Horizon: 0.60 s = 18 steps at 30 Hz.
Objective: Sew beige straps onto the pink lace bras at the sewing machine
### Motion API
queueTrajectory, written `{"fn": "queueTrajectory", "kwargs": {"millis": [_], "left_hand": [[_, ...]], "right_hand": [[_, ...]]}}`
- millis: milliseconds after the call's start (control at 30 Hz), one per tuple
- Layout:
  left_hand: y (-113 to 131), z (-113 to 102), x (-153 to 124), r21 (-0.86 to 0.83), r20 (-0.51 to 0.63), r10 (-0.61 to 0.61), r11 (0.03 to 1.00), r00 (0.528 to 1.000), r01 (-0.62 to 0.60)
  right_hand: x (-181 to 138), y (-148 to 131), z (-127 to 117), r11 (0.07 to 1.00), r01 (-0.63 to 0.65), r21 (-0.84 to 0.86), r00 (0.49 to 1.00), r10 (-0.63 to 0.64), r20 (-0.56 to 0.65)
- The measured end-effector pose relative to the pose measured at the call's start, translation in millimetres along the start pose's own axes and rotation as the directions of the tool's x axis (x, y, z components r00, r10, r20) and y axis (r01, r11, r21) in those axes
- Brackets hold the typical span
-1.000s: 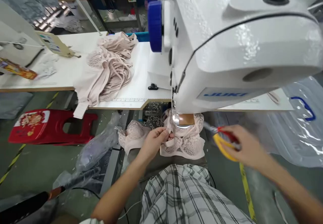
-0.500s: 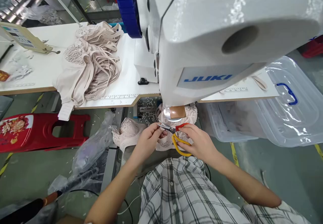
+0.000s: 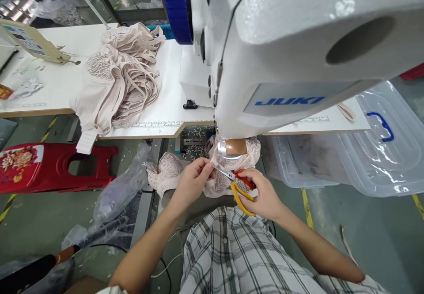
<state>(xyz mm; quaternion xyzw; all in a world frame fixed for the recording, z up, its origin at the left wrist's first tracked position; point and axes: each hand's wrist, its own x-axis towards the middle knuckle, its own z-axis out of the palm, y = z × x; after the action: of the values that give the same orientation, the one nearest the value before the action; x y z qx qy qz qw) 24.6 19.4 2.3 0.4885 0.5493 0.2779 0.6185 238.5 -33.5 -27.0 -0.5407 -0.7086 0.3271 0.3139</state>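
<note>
Scissors [image 3: 241, 187] with one yellow and one red handle loop are held in my right hand [image 3: 265, 197]. Their blades point left, the tips close to the fingertips of my left hand [image 3: 195, 180]. That hand is closed in a pinch on the edge of a pale pink lace bra [image 3: 221, 184]. The bra lies across my lap and runs up under the sewing machine head [image 3: 281, 86]. One lace cup [image 3: 169, 169] rests left of my left hand. What exactly sits between my left fingertips is too small to make out.
A pile of matching bras [image 3: 122, 77] lies on the white table [image 3: 165, 113], left of the machine. A red plastic stool [image 3: 56, 168] and plastic bags [image 3: 119, 192] are at left. Clear plastic bins with a lid [image 3: 394, 152] stand at right.
The scissors have swung and drawn slightly right and down, with their handles wider apart. My left hand still pinches the bra's edge. The view has shifted a little.
</note>
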Motion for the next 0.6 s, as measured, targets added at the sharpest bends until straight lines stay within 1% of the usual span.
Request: {"fn": "queueTrajectory", "kwargs": {"millis": [133,233,333,467,533,600], "left_hand": [[3,-3,0,0.025,-0.002,-0.003,1.0,1.0,0.003],[3,-7,-1,0.063,-0.016,0.0,0.998,1.0,0.001],[1,-9,0,0.063,-0.022,-0.01,0.998,1.0,0.011],[-4,-4,3,0.016,-0.04,-0.001,1.0,0.999,0.002],[-6,-1,5,-0.008,-0.06,0.011,1.0,0.998,-0.011],[-6,1,7,-0.019,-0.094,0.025,0.999,0.995,-0.027]], "right_hand": [[13,-4,6,0.993,-0.092,0.07,0.995,0.09,0.033],[17,-3,5,0.98,-0.163,0.116,0.984,0.154,0.086],[16,0,1,0.967,-0.225,0.12,0.969,0.209,0.131],[9,4,-1,0.965,-0.248,0.081,0.964,0.238,0.122],[5,5,-1,0.96,-0.263,0.096,0.962,0.253,0.101],[1,8,-1,0.944,-0.305,0.128,0.951,0.297,0.083]]}}
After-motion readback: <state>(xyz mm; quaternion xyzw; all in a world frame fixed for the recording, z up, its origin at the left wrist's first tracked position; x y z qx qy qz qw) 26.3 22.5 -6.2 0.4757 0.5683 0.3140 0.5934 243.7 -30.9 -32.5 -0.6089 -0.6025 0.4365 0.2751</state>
